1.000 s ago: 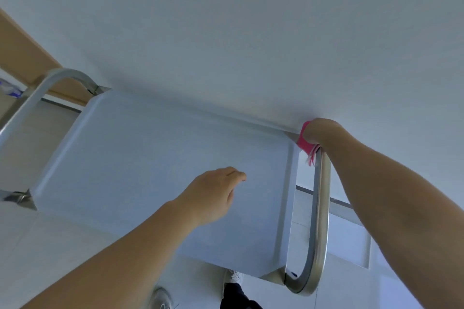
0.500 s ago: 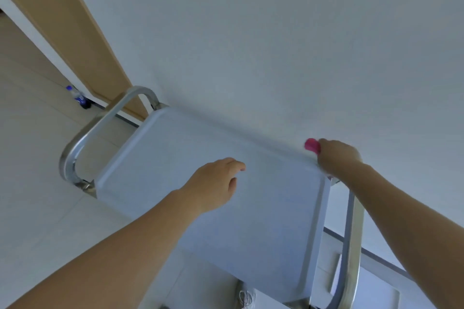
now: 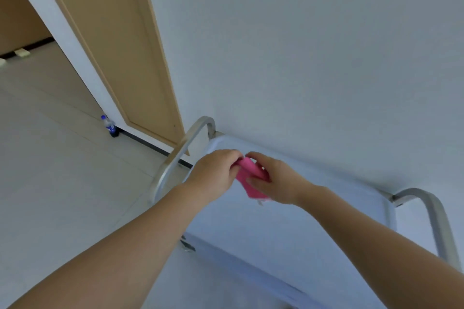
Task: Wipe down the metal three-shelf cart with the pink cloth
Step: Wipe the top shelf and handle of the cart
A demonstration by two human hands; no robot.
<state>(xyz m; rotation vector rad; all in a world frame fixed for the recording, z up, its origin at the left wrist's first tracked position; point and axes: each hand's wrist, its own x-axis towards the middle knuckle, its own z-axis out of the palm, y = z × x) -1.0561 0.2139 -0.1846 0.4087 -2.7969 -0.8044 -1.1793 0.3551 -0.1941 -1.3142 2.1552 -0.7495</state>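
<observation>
Cloth bunched between both hands, trailing downward

Indoor room, wooden door, tiled floor

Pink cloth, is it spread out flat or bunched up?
Bunched up: the pink cloth is a small wad pinched between the left hand and right hand.

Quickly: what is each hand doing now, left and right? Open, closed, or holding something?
Left hand: closed, pinching one end of the pink cloth.
Right hand: closed, gripping the same pink cloth above the cart.
</observation>
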